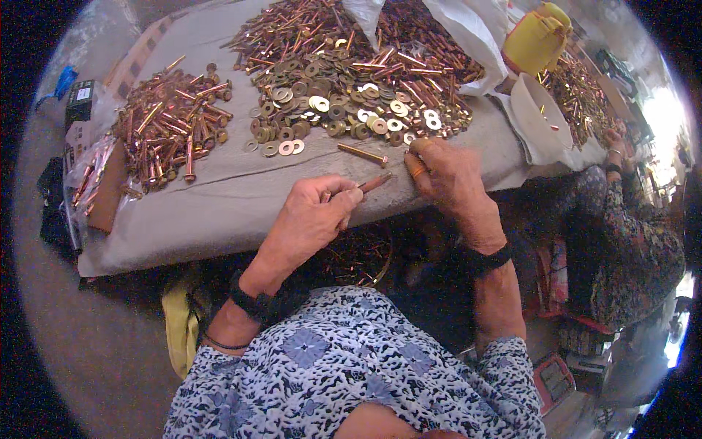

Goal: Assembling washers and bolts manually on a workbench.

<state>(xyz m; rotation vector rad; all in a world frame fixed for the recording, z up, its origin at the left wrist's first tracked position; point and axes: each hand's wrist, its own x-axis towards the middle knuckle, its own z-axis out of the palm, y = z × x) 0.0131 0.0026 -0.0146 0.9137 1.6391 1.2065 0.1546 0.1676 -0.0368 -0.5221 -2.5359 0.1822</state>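
Note:
My left hand (311, 212) is closed around a copper-coloured bolt (376, 181), whose end sticks out past the thumb toward the right. My right hand (450, 175) is at the near edge of the washer pile, its fingers bent together; whatever they pinch, if anything, is hidden. Between the hands and the pile, a single brass-coloured bolt (363, 154) lies on the covered table. Flat round washers (322, 110) are heaped just beyond, with small nuts or sleeves (435, 121) at their right side.
A finished-looking heap of bolts (172, 132) lies at the left beside a cardboard box (108, 186). More bolts (292, 29) spread behind the washers, near a white sack (475, 36). At right are a yellow jug (537, 40), a white tub (537, 110) and another person's arm (614, 168).

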